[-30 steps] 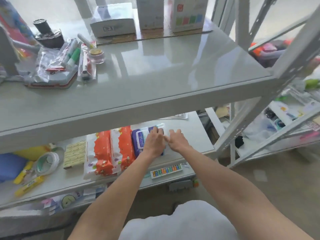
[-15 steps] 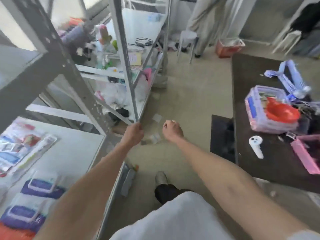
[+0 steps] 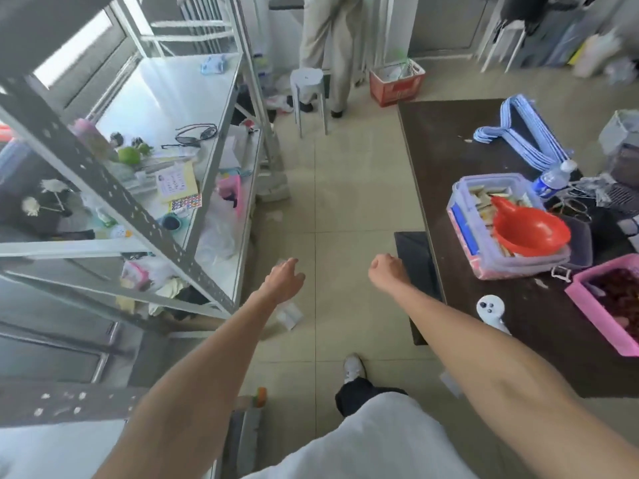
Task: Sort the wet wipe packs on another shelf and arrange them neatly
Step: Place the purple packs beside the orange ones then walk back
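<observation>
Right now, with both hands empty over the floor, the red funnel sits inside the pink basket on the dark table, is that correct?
Not quite. The head view shows the red funnel resting on the clear plastic box, not in the pink basket beside it. It is on the dark table, and the left hand and right hand are empty.

Tiled floor [image 3: 345, 202], metal shelving [image 3: 103, 184] (cluttered)

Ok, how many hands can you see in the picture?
2. The left hand hangs above the floor by the metal rack, the right hand by the dark table. Hands of the standing person are hidden.
</observation>
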{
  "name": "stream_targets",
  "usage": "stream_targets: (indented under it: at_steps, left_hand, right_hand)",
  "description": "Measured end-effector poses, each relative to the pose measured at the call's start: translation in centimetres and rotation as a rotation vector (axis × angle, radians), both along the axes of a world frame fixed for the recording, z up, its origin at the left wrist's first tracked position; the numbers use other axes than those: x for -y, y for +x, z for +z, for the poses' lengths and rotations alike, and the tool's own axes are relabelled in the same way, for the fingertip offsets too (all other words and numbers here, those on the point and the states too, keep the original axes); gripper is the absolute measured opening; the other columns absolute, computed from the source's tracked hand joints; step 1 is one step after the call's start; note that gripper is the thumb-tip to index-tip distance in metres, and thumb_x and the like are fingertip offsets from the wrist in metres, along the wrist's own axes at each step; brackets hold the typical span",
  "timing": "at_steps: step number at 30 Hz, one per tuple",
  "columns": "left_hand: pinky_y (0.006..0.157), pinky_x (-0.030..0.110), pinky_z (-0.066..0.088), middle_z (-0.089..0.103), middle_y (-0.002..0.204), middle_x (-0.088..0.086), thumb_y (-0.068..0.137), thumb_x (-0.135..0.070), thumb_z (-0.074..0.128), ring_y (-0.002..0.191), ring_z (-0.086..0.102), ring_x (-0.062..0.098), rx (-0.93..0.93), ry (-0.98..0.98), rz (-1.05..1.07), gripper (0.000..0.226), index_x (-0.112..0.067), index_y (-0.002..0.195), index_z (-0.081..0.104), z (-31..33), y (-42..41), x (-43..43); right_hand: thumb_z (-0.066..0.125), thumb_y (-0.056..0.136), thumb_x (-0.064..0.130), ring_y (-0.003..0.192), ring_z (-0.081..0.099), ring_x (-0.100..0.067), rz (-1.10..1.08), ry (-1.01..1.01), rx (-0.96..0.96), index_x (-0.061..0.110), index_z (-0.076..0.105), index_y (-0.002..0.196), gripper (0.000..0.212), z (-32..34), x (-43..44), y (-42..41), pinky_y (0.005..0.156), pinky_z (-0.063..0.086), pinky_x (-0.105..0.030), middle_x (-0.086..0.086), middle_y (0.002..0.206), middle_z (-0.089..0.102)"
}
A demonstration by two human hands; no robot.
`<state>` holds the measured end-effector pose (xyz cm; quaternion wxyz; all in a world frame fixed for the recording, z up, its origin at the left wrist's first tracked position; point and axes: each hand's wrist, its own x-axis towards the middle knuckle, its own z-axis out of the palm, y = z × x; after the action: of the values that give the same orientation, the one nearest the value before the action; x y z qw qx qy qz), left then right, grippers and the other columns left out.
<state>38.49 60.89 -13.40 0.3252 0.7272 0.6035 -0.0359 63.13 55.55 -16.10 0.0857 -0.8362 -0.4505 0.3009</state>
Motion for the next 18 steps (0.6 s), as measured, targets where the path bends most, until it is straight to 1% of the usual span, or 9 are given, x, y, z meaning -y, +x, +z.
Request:
stream_targets:
  at_steps: [2, 4, 6, 9, 14, 16, 18]
  left_hand:
    - [0.109, 0.037, 0.039, 0.050, 0.150, 0.022, 0.104, -0.021, 0.045, 0.137, 0.048, 0.038, -0.001, -0.020, 0.011, 0.052, -0.001, 0.151, 0.041, 0.5, 2.4, -4.1]
    - [0.101, 0.038, 0.044, 0.057, 0.140, 0.027, 0.103, -0.021, 0.045, 0.128, 0.054, 0.041, 0.022, -0.028, 0.042, 0.046, 0.003, 0.142, 0.049, 0.8, 4.6, -8.0]
    - [0.097, 0.038, 0.046, 0.061, 0.133, 0.029, 0.102, -0.021, 0.045, 0.122, 0.058, 0.044, 0.048, -0.028, 0.078, 0.044, 0.004, 0.138, 0.051, 0.9, 6.4, -11.4]
    - [0.098, 0.037, 0.047, 0.059, 0.136, 0.030, 0.102, -0.022, 0.046, 0.123, 0.057, 0.044, 0.034, -0.058, 0.093, 0.046, 0.000, 0.142, 0.048, 1.0, 8.3, -15.9]
    - [0.103, 0.035, 0.044, 0.054, 0.144, 0.026, 0.102, -0.021, 0.046, 0.130, 0.053, 0.040, 0.016, -0.119, 0.111, 0.051, -0.003, 0.149, 0.044, 0.3, 10.4, -24.3]
    - [0.103, 0.037, 0.047, 0.056, 0.142, 0.025, 0.101, -0.022, 0.047, 0.128, 0.056, 0.040, 0.021, -0.139, 0.123, 0.052, -0.004, 0.149, 0.044, -0.8, 10.8, -28.7]
    - [0.100, 0.037, 0.049, 0.058, 0.140, 0.023, 0.100, -0.023, 0.047, 0.123, 0.058, 0.039, 0.030, -0.151, 0.123, 0.051, -0.004, 0.146, 0.046, -2.1, 11.0, -33.5]
  right_hand:
    - [0.051, 0.093, 0.018, 0.110, 0.066, -0.037, 0.006, -0.019, -0.021, 0.007, 0.070, 0.113, 0.029, 0.1, -3.6, 2.0, 0.094, 0.057, -0.044, -0.015, 0.119, 0.069]
    - [0.052, 0.094, 0.019, 0.110, 0.066, -0.036, 0.017, -0.036, -0.036, 0.006, 0.069, 0.114, 0.029, 0.3, -7.2, 4.0, 0.094, 0.056, -0.043, -0.016, 0.121, 0.068]
    - [0.052, 0.094, 0.019, 0.114, 0.064, -0.036, 0.043, -0.039, -0.023, 0.006, 0.067, 0.119, 0.032, 0.7, -10.9, 5.6, 0.095, 0.056, -0.043, -0.016, 0.125, 0.067]
    - [0.051, 0.096, 0.018, 0.118, 0.063, -0.036, 0.072, -0.050, -0.027, 0.007, 0.064, 0.127, 0.035, 1.4, -15.9, 6.8, 0.097, 0.054, -0.041, -0.017, 0.131, 0.064]
    - [0.051, 0.097, 0.018, 0.127, 0.058, -0.036, 0.101, -0.070, -0.037, 0.009, 0.061, 0.137, 0.042, 0.6, -25.0, 8.8, 0.104, 0.051, -0.042, -0.017, 0.139, 0.061]
    - [0.051, 0.097, 0.019, 0.128, 0.058, -0.035, 0.097, -0.073, -0.036, 0.013, 0.060, 0.140, 0.044, 0.1, -29.4, 9.5, 0.104, 0.050, -0.040, -0.016, 0.140, 0.060]
    - [0.052, 0.097, 0.020, 0.128, 0.058, -0.035, 0.095, -0.066, -0.036, 0.013, 0.061, 0.137, 0.042, -0.2, -34.1, 10.1, 0.105, 0.050, -0.039, -0.017, 0.139, 0.061]
